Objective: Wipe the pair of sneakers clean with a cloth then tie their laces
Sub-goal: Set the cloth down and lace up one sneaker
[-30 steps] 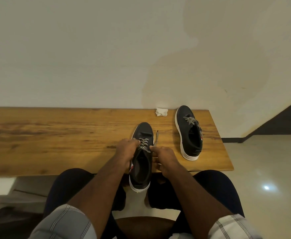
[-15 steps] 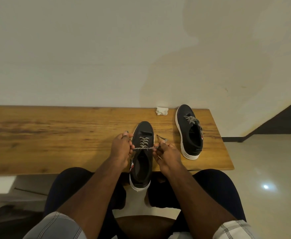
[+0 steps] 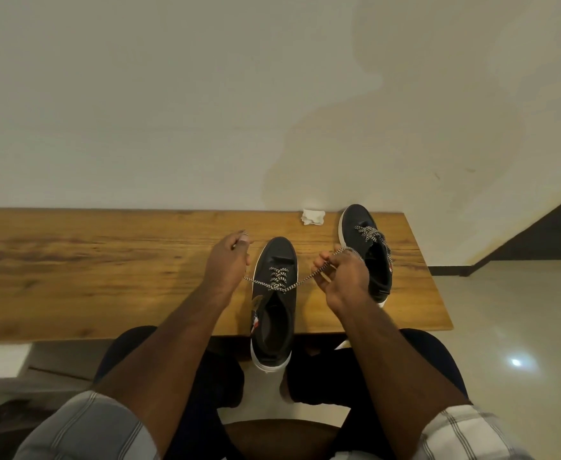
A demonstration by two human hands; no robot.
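Gripping one lace [image 3: 300, 281], two hands [image 3: 226, 262] [image 3: 342, 277] flank two sneakers [image 3: 274, 295].

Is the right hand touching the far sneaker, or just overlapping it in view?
Cannot tell. In the head view the right hand, pinching a lace, overlaps the far sneaker; no gap or contact shows.

We've got loads of bare table [image 3: 89, 267] off to our left, nothing on it there. The right end is crowded: near sneaker [image 3: 274, 303] hangs over the front edge, its lace [image 3: 300, 281] stretched taut both ways between our hands, blocking a straight reach forward. Behind sit the crumpled cloth [image 3: 313, 216] and second sneaker [image 3: 368, 254], both close to the wall [image 3: 206, 94].
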